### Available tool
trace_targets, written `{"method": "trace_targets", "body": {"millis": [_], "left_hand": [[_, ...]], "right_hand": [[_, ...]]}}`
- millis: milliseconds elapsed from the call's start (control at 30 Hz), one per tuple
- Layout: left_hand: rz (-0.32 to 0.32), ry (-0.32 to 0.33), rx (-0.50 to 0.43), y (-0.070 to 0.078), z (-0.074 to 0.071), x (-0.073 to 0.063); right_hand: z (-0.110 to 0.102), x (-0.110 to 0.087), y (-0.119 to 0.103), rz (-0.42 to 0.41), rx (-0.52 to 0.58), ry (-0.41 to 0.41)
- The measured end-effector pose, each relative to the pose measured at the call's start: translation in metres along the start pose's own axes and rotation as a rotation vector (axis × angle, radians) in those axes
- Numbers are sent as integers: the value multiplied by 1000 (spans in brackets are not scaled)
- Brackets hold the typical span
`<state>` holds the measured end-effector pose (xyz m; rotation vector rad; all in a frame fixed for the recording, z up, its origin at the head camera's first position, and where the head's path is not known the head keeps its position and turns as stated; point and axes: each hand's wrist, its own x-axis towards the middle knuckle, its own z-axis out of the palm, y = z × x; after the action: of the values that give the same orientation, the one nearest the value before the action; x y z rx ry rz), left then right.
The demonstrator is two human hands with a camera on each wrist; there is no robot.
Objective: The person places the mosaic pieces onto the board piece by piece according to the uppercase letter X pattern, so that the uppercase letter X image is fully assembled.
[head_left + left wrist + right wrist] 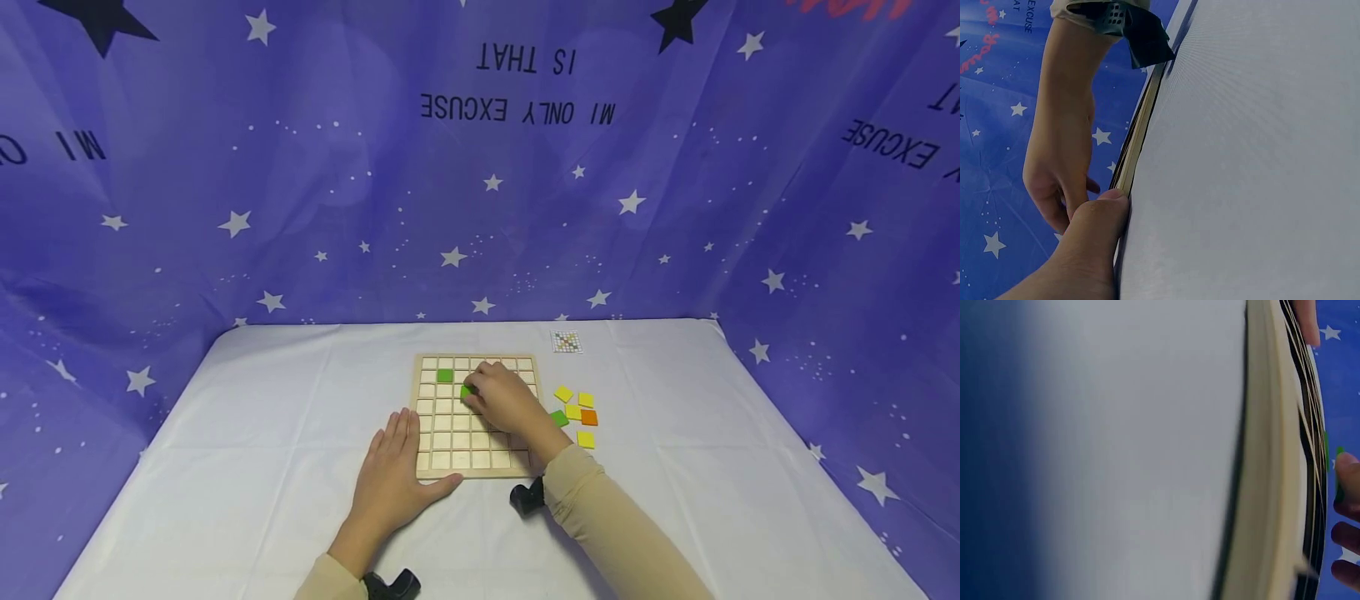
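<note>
A wooden grid board (441, 473) lies on the white table. One green tile (445, 376) sits in a cell near its upper left. My right hand (501, 398) is over the upper middle of the board and pinches another green tile (467, 392); in the right wrist view that green tile (1339, 481) shows between thumb and fingers. My left hand (395, 467) rests along the board's left edge, fingers straight, thumb at the bottom edge. The left wrist view shows the thumb (1094, 225) touching the board's side (1138, 144).
Right of the board lie several yellow tiles (586, 439), an orange tile (589, 417) and a green tile (559, 418). A small printed pattern card (566, 342) is farther back. A purple star-printed curtain (480, 208) stands behind the white-covered table (660, 467).
</note>
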<state>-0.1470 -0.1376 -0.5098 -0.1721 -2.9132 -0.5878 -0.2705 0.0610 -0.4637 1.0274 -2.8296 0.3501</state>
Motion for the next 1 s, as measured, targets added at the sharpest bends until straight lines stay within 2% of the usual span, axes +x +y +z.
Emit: {"method": "trace_targets", "body": {"millis": [200,400,567,1000], "left_hand": [[-4,-5,2,0,0,0],[-10,-11,-8,0,0,0],[-5,5,-12,1,0,0],[-22,-36,-17,0,-1,1]], "right_hand": [[6,6,-7,1,-33,16],[9,10,-9,40,-59,26],[9,13,-9,68,-35,29],[10,14,-9,90,47,22]]}}
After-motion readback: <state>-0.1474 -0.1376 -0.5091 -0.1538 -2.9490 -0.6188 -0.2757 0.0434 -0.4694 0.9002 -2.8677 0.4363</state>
